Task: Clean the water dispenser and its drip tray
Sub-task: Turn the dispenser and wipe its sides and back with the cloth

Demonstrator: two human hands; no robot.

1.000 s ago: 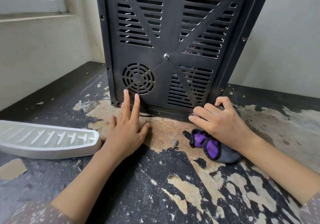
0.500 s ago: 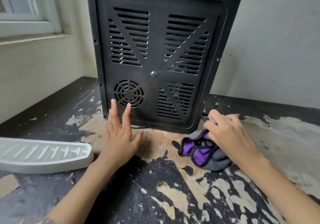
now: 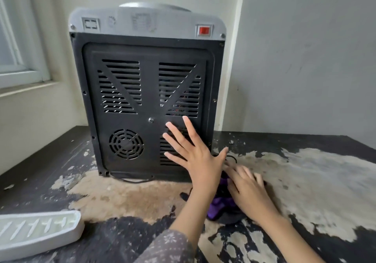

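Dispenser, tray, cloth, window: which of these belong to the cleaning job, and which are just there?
Part of the job:
- dispenser, its vented back facing the camera
- drip tray, lying apart at the left
- cloth, under the right hand
- left hand, spread open in front of the back panel

Just there:
- window
- table with peeling surface
- wall

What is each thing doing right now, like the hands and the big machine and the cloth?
Dispenser: upright on the table, black vented back facing the camera.
Left hand: open, fingers spread in front of the back panel.
Right hand: resting on the cloth, grip too blurred to tell.
Cloth: bunched on the table under the right hand.
Drip tray: off the dispenser, lying on the table, untouched.
Table: surface peeling and flaking.
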